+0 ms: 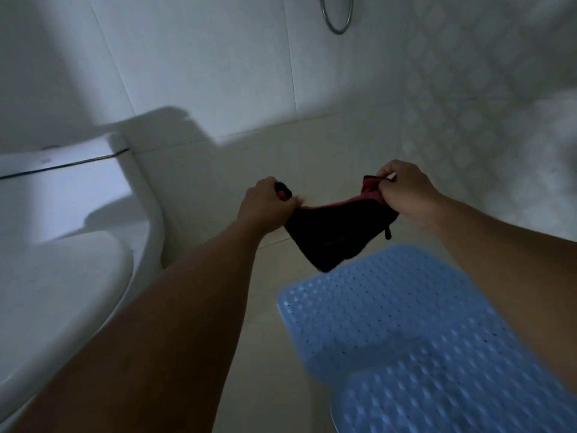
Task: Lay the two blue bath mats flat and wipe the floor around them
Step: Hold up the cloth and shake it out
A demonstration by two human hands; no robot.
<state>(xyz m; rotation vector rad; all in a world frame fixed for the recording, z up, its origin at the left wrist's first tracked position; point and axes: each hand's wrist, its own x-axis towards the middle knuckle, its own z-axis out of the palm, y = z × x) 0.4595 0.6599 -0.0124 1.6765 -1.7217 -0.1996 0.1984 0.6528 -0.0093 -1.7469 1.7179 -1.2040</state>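
A dark cloth with a red edge (337, 235) hangs in the air between both hands, above the floor. My left hand (265, 204) grips its left corner and my right hand (406, 189) pinches its right corner. Below the cloth, a light blue perforated bath mat (374, 314) lies flat on the beige floor tiles. A second blue mat (437, 398) overlaps its near end at the bottom right; my right forearm hides part of it.
A white toilet (62, 260) with its lid down fills the left side, close to my left arm. Tiled walls stand ahead and to the right, with a metal towel ring (337, 17) at the top. Bare floor tiles (249, 339) lie between toilet and mats.
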